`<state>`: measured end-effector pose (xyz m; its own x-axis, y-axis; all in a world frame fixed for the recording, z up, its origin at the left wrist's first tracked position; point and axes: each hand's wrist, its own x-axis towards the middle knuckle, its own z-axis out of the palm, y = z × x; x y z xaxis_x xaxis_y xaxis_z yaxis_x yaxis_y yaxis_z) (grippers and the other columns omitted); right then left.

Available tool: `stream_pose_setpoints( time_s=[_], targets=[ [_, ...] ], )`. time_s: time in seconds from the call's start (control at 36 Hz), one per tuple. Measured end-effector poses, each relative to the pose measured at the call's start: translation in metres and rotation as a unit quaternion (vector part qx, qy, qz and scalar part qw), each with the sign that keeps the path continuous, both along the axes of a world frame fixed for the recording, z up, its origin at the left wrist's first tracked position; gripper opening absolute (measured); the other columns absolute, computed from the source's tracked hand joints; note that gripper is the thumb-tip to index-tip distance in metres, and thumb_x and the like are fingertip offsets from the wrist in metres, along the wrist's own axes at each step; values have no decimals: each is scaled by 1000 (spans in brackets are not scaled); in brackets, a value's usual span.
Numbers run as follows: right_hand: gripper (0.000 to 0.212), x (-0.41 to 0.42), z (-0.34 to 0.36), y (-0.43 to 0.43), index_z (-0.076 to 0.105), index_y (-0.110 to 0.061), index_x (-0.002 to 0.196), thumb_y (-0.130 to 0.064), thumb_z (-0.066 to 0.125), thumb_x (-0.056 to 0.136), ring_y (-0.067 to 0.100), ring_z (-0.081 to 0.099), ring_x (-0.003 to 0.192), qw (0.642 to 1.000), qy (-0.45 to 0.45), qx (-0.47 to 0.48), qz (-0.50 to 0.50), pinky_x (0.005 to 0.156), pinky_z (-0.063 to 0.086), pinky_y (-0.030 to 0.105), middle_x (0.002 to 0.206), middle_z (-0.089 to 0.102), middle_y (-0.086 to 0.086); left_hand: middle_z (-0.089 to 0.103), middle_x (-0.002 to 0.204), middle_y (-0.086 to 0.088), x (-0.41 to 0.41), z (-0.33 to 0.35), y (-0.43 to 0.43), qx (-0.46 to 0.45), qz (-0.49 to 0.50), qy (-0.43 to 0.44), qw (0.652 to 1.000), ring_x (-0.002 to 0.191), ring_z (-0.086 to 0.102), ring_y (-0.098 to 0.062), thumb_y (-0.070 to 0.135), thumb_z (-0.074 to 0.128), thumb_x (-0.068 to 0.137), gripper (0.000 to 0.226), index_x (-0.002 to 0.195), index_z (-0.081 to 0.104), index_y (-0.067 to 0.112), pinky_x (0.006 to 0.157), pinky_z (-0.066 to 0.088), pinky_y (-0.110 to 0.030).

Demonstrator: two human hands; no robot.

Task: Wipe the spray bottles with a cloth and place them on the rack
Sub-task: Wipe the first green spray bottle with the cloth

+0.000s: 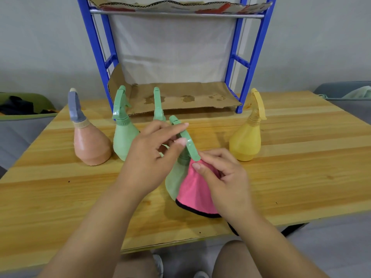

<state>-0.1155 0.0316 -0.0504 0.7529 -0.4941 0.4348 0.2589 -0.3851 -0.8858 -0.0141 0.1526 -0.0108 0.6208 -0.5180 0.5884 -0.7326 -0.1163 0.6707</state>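
Wooden table; left hand pinches green bottle; right hand grips pink cloth

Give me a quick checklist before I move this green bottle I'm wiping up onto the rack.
1. Grip: ok, the left hand pinches the near bottle by its sprayer.
2. Cloth contact: ok, the right hand holds the cloth against that bottle's side.
3. Wiped all round: cannot tell.
4. Room on the rack: ok, no bottle shows on its lower shelf.
5. Straight path: not ok, another green bottle stands between it and the rack.
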Motion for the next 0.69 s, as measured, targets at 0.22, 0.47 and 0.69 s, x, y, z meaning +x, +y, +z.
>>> stream_pose_setpoints(
  time_s=[0.22,0.47,0.69],
  targets=[
    [25,5,1,4,71,-14,108,-9,69,84,5,63,93,999,-18,-28,-15,80,48,14,95,66,-8,56,93,8,-3,1,0,-13,-18,100,995,79,60,-4,17,76,76,42,111,64,37,72,48,-12],
    [27,18,13,6,69,-23,110,-11,67,86,-2,60,96,999,-8,-16,-30,80,44,8,99,65,-13,62,97,12,3,2,7,-14,-56,157,986,83,62,-3,8,72,80,41,111,67,35,76,50,-16],
    [22,30,17,1,70,-27,107,-16,59,92,-5,58,97,997,72,-1,5,83,42,8,100,65,-13,71,99,4,6,1,9,-39,-62,189,979,92,67,-10,18,74,76,36,106,69,36,84,54,-25]
  ],
)
